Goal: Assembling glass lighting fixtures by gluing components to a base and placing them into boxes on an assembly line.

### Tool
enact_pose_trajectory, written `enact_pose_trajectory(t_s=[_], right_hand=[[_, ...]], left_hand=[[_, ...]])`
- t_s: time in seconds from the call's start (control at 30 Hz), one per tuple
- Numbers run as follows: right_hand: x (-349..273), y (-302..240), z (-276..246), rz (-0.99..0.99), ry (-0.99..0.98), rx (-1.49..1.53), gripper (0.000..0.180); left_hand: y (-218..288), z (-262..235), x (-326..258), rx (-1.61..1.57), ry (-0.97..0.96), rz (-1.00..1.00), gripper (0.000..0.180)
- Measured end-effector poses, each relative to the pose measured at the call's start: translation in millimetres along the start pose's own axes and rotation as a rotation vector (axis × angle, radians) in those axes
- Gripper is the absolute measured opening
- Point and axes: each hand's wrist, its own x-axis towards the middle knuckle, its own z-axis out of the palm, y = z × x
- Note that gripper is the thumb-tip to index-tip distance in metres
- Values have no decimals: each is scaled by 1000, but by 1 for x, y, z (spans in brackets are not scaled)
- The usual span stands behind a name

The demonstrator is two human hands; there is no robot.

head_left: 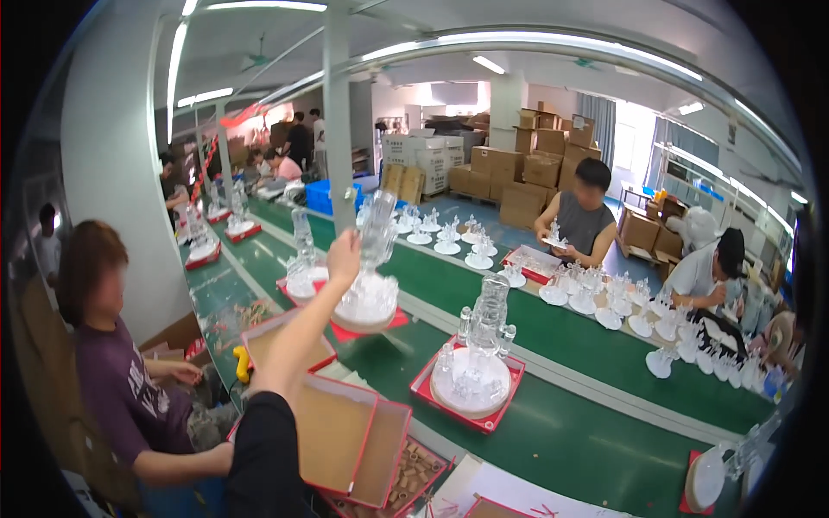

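Observation:
My left hand (344, 252) reaches out over the green belt, its fingers closed against the side of a clear tower-like ornament (377, 229). The ornament stands tilted over a round white base (367, 302) on a red tray; whether they touch I cannot tell. Beside it, to the left, is another clear ornament (302, 237) on a white base. Nearer to me, a clear tower (490, 315) rises from a white disc in a red box tray (423, 388). My right hand is out of view.
Open red-edged cardboard trays (337, 432) lie stacked near me, beside small brown tubes (414, 475). A yellow tool (242, 364) rests by the belt's left edge. One person (129, 371) sits close at left; others work across the belt, beside rows of clear figurines (609, 318).

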Motion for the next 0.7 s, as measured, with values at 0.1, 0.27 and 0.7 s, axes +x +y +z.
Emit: enact_pose_trajectory(t_s=[0.1,0.27,0.7], right_hand=[[8,3,9,-20,-15,-56,27],[9,-18,18,-38,-77,105,28],[-75,-162,42,-424,-40,-992,33]], left_hand=[[44,-88,10,-65,-23,177,21],[125,-181,-34,-388,5,486,26],[246,-264,-303,-1221,-501,175,48]])
